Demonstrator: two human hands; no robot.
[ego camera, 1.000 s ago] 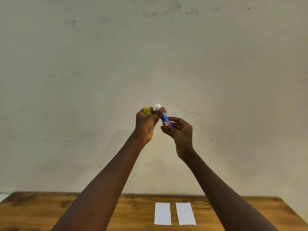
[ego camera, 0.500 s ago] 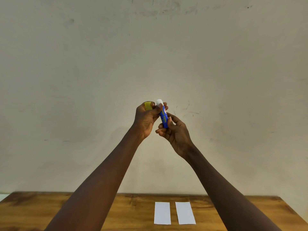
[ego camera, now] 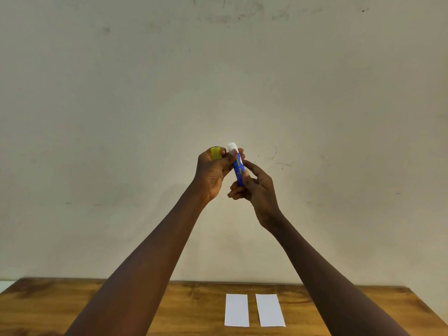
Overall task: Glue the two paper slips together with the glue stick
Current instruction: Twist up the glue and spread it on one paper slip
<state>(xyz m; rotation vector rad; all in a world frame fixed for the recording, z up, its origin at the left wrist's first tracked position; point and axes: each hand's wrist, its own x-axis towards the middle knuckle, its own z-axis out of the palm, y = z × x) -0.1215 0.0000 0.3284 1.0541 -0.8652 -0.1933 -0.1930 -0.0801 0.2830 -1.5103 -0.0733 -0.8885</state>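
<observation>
Both hands raised high before a pale wall. Left hand (ego camera: 211, 173) closed on the yellow cap (ego camera: 215, 153), thumb steadying the upright glue stick (ego camera: 238, 169), white glue exposed at top. Right hand (ego camera: 258, 190) pinching the stick's blue base, apparently ready to twist. Far below, on the wooden counter (ego camera: 189, 309), two paper slips (ego camera: 236, 310) (ego camera: 269, 310) side by side, apart, apparently without glue. So far: cap off. Left: spreading glue, pressing slips together.

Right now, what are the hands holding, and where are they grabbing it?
Both hold the glue stick: the left hand pinches it near the white tip, with the yellow cap tucked in its fingers; the right hand grips its lower end.
</observation>
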